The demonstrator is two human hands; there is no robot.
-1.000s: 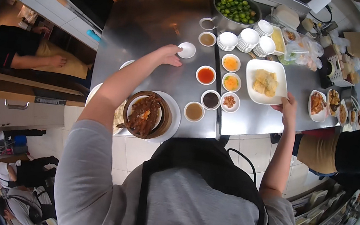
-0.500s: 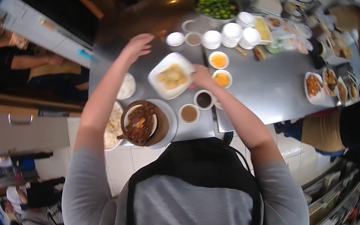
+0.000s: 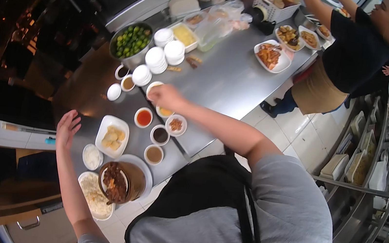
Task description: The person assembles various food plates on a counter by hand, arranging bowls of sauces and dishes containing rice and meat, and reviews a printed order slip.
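My right hand (image 3: pixel 170 98) is over a small white cup (image 3: pixel 155 87), its fingers drawn together at the cup's rim; whatever they hold is hidden. Partly beneath that hand is another cup of yellow-orange food (image 3: pixel 165 112). My left hand (image 3: pixel 69 127) hovers at the table's left side, fingers apart and holding nothing. Between my arms sits a white square dish of pale yellow pieces (image 3: pixel 113 136). Around it stand cups of red sauce (image 3: pixel 143 117), dark sauce (image 3: pixel 159 135), brown sauce (image 3: pixel 154 154) and reddish-brown bits (image 3: pixel 176 125).
Close to me are a brown pot of dark meat (image 3: pixel 115 182), a rice platter (image 3: pixel 96 197) and a white bowl (image 3: pixel 93 156). Farther off stand stacked white cups (image 3: pixel 155 60) and a pot of green citrus (image 3: pixel 130 42). A co-worker (image 3: pixel 340 57) stands at right near filled dishes (image 3: pixel 273 56).
The square dish, held in my right hand before, now rests on the table. My right hand has moved to the small cups. The view has turned right, showing more of the co-worker.
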